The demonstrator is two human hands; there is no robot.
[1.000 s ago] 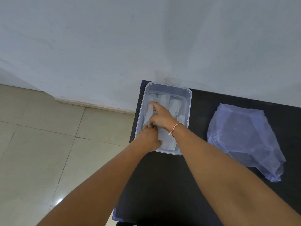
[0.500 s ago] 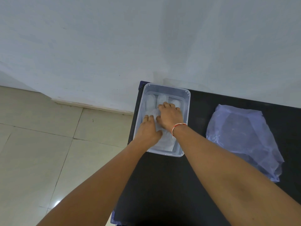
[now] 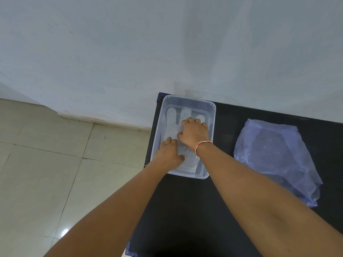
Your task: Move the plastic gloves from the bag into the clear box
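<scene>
Two bare forearms reach out from the near edge over a black table (image 3: 185,210), whose left edge drops off to a pale tiled floor (image 3: 46,173). The left hand (image 3: 168,154) lies palm down in the near left part of the box (image 3: 187,175), fingers loosely spread and pressed flat on the gloves (image 3: 171,123), gripping nothing. Just beyond it and to the right, the right hand (image 3: 194,134) also lies palm down on the gloves, fingers slightly curled and bearing down, not closed around anything I can see. An orange and white thread band (image 3: 202,145) circles that wrist.

The gloves are inside the box, flat on its bottom. Their long axis runs near to far along the box's own length, cuff toward the near end and the pale fingers pointing at the far wall, three fingertips showing past the right hand.

The box stands at the far left corner of the table, its long side running near to far. Well to its right, apart from it, the bluish bag (image 3: 278,156) lies slack and crumpled on the table. A plain white wall (image 3: 167,43) rises behind the table's far edge.
</scene>
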